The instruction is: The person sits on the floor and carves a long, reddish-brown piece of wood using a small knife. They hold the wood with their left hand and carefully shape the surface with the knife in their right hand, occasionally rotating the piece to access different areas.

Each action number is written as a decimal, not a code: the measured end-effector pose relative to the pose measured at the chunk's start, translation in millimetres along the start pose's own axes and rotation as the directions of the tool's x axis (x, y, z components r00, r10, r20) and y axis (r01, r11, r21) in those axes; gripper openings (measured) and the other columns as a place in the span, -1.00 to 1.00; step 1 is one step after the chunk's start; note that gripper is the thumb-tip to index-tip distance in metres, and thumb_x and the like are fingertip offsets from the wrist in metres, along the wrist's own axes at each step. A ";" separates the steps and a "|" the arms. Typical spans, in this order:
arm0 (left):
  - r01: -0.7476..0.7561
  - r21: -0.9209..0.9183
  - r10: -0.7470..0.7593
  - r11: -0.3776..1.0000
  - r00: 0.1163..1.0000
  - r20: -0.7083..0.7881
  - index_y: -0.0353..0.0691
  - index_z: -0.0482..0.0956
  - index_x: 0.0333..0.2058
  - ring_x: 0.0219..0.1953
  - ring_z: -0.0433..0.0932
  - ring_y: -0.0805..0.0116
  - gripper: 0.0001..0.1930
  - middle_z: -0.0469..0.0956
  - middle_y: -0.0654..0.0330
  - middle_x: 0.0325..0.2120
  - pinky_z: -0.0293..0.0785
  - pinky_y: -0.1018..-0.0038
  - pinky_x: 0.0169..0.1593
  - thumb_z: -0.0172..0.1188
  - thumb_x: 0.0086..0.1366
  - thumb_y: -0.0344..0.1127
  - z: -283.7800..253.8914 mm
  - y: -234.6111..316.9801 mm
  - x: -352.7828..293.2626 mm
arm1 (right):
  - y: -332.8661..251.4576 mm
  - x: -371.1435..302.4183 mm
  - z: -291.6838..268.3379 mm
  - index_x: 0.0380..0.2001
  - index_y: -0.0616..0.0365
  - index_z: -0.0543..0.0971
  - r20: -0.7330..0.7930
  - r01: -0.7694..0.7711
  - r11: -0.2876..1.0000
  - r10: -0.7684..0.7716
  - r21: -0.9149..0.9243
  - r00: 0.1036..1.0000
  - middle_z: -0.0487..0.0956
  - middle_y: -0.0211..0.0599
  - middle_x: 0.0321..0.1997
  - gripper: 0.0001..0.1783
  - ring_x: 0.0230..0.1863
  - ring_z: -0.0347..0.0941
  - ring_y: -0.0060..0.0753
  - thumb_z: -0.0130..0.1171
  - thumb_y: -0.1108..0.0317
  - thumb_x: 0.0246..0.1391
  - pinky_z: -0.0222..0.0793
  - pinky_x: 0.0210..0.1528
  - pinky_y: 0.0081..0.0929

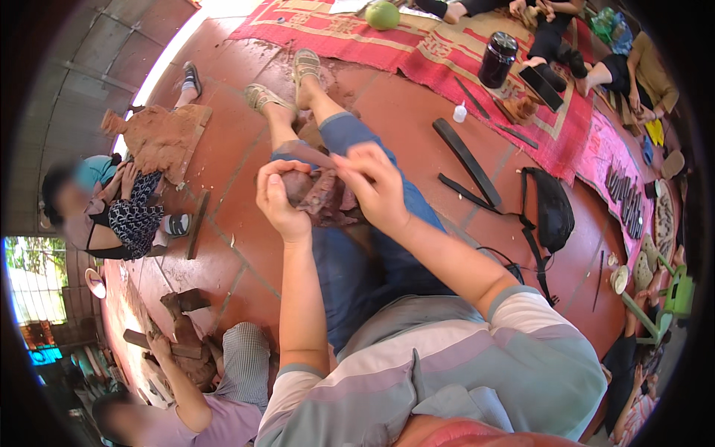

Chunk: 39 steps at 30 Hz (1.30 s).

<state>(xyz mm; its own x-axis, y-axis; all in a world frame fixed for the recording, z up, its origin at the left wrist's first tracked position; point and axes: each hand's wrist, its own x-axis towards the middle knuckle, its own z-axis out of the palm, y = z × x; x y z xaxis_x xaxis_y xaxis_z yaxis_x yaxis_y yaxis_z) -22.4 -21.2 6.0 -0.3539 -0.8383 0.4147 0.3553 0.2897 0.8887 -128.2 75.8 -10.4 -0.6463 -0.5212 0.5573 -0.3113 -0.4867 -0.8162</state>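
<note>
Above my lap, my left hand [284, 205] is wrapped round a reddish-brown, rough-shaped lump [322, 197] that looks like clay or carved material. Its surface is uneven, with ridges on the right side. In my right hand [372, 182], pinched between thumb and fingers, is a flat brown stick-like tool [307, 154]. It slants across the top of the lump toward my left fingers. Whether its edge touches the lump I cannot tell, as the right hand is slightly blurred. The lump's underside is hidden.
A board with brown clay [160, 138] lies left. On the right are a black waist bag [550, 212], a dark flat bar [468, 162], a small white bottle [459, 112] and a dark jar [498, 59] on a red mat [357, 41]. Other people sit around.
</note>
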 end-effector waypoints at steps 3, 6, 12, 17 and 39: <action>-0.043 -0.007 0.043 0.999 0.999 0.009 -0.38 0.41 -0.35 -0.38 0.50 0.30 -0.69 0.53 0.02 -0.47 0.41 0.45 -0.20 -0.17 0.30 -0.21 -2.4 -1.1 4.7 | 17.7 -45.4 -16.1 -0.28 0.19 0.61 -0.036 -0.103 0.994 0.105 0.047 0.994 0.42 -0.39 -0.33 -0.81 -0.32 0.36 -0.55 0.20 0.57 -0.02 0.27 -0.32 -0.67; -0.056 0.044 0.056 0.997 0.998 0.002 -0.38 0.41 -0.35 -0.40 0.50 0.30 -0.66 0.52 0.02 -0.49 0.43 0.45 -0.25 -0.20 0.30 -0.19 3.9 -3.7 7.1 | 32.7 -64.9 -53.8 -0.25 0.21 0.60 0.016 -0.234 0.956 0.240 -0.179 0.971 0.40 -0.38 -0.34 -0.80 -0.36 0.33 -0.59 0.19 0.58 0.00 0.25 -0.34 -0.70; -0.049 0.059 0.050 0.997 0.999 -0.006 -0.37 0.43 -0.36 -0.40 0.51 0.32 -0.66 0.53 0.04 -0.48 0.43 0.47 -0.24 -0.20 0.31 -0.19 -2.7 -2.1 5.8 | -17.9 -2.7 -10.4 -0.26 0.24 0.59 -0.047 -0.142 0.988 0.145 0.063 0.988 0.39 -0.39 -0.33 -0.83 -0.50 0.29 -0.71 0.17 0.57 0.02 0.20 -0.52 -0.74; -0.070 -0.067 0.070 0.995 0.998 0.005 -0.36 0.45 -0.39 -0.36 0.50 0.41 -0.71 0.55 0.13 -0.48 0.39 0.52 -0.17 -0.18 0.34 -0.27 4.2 0.1 3.3 | 41.5 -76.5 -42.1 -0.27 0.21 0.61 0.084 -0.309 0.949 0.314 -0.064 0.946 0.40 -0.46 -0.30 -0.85 -0.52 0.27 -0.76 0.19 0.51 0.03 0.18 -0.54 -0.77; 0.309 0.439 -0.474 0.844 0.812 0.341 -0.32 0.58 -0.22 -0.16 0.55 0.34 -0.78 0.57 0.02 -0.23 0.43 0.45 -0.06 0.11 0.13 -0.49 -43.8 -7.9 -161.3 | -42.2 -0.4 -58.9 0.01 0.12 0.37 0.104 -0.466 0.840 0.456 0.280 0.884 0.35 -0.51 -0.55 -0.71 -0.65 0.11 -0.80 -0.10 0.32 0.26 0.02 -0.62 -0.77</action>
<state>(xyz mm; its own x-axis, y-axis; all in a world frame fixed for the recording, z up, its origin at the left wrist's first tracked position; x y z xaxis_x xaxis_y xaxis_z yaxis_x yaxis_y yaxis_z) 69.8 91.5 -76.4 -0.7505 -0.6607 -0.0183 -0.1895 0.1886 0.9636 -155.8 137.8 14.9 -0.6411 -0.7552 0.1365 0.2344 -0.3620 -0.9022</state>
